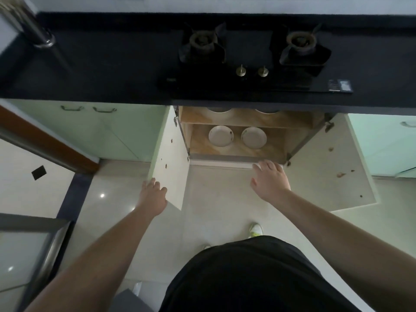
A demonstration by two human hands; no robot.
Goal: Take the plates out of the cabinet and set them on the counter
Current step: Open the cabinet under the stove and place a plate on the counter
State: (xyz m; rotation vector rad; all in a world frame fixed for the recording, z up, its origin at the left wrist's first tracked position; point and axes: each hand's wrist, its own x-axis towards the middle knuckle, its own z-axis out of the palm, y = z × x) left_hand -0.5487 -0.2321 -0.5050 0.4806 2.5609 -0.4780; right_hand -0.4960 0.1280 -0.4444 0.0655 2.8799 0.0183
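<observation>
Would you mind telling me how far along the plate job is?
Done: both cabinet doors stand open. In hand: the left hand touches the left door; the right hand reaches toward the cabinet, holding nothing. Left: both plates still sit inside; none on the counter.

Two white plates point(221, 136) point(254, 138) flat, side by side, apparently apart, lower cabinet shelf point(238, 152).
</observation>
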